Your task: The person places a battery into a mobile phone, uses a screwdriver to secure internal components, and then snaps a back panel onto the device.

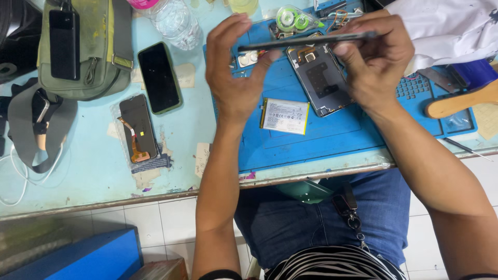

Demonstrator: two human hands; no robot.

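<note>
Phone panel [306,40]: thin dark slab held edge-on, level, in the upper middle of the frame above the blue work mat [321,137]; likely lifted clear so its edge can be looked along.
Left hand [236,72]: fingers spread wide, thumb and fingertips pinching the panel's left end, palm open below it.
Right hand [376,59]: curled tight around the panel's right end, thumb pressing on the edge, so the slab is braced at both ends.
Lap: key fob [348,207] hangs at the jeans, lower middle, nearest the camera.
Battery [285,116]: one, white label with yellow edge, flat on the mat at centre, set aside within reach.
Opened phone body [321,78]: one, grey, inner side up, just beneath the held panel.
Loose screen with orange ribbon cable [137,128]: one, face down on the pale table [93,176], left of centre.
Intact dark phones: two, one lying on the table [159,77], one tucked in the green bag's [98,52] pocket [64,44], upper left.
Tape dispenser [293,19]: one, green wheels, top centre.
Plastic bottle [175,22]: one, clear, top left of centre.
Wooden handle [461,101]: one, right edge.
</note>
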